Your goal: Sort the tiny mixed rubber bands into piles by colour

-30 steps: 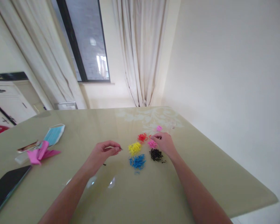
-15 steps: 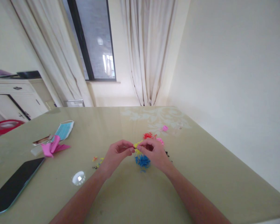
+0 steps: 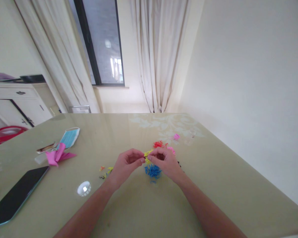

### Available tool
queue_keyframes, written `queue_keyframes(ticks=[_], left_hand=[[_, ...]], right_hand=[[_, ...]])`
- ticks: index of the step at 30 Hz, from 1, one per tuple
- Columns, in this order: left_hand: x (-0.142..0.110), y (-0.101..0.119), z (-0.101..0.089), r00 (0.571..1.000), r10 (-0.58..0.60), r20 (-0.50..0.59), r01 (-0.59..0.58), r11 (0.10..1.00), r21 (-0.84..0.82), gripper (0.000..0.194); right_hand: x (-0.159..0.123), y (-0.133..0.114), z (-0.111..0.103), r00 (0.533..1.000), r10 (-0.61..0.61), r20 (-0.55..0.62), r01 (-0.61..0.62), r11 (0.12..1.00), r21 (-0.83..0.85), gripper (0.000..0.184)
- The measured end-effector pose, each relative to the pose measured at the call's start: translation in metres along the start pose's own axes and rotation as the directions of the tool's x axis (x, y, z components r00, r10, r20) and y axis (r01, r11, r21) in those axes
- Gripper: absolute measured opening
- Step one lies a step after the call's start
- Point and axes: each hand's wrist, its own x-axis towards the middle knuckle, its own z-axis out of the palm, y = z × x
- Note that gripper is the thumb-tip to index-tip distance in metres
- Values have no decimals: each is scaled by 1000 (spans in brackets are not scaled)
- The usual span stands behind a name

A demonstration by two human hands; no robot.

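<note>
From where I stood, everything came down to a thin dark strip (image 3: 145,157) caught between the two hands. It spanned the small gap from fingertip to fingertip, and its long axis ran crosswise, from one grip toward the other. The left hand (image 3: 126,165) had thumb and forefinger pinched on one end, and the right hand (image 3: 167,163) seemed to have the other end pinched the same way, so neither was clearly nearer. Whether the strip was a closed loop I couldn't tell; it was too small.

Right behind the grip, partly hidden by the fingers, showed the yellow pile (image 3: 147,161). The blue pile (image 3: 152,171) lay on the near side of the grip, just beside the right hand. Beyond the right hand's knuckles were the red pile (image 3: 158,144) and the pink pile (image 3: 172,150), while a few black bits (image 3: 179,163) peeked out past its outer edge. Left of the grip, by the left wrist, some mixed scraps (image 3: 110,170) lay on the worktop (image 3: 139,208).
</note>
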Motion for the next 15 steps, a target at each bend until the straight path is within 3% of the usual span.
queue_keyframes(ticks=[3,5,7,9,11,15], left_hand=[[1,0,-2,999,29,46,-32,998,63,39],[2,0,-11,997,68,38,-75,965,251,33],[3,-3,-26,994,111,-4,-90,826,557,24],[4,-8,-44,991,122,-47,-33,582,813,18],[5,-16,-60,994,73,-86,50,398,916,24],[9,-25,-75,993,-75,-85,107,363,926,23]], right_hand=[[-2,-9,-3,999,0,-42,4,995,101,25],[-4,-19,-10,996,21,-88,0,975,223,26],[-7,-30,-20,989,25,-143,21,949,315,26],[-10,-41,-31,982,10,-189,59,933,354,27],[-12,-49,-39,977,-5,-211,87,921,381,26],[-13,-58,-48,976,-23,-215,111,908,404,26]])
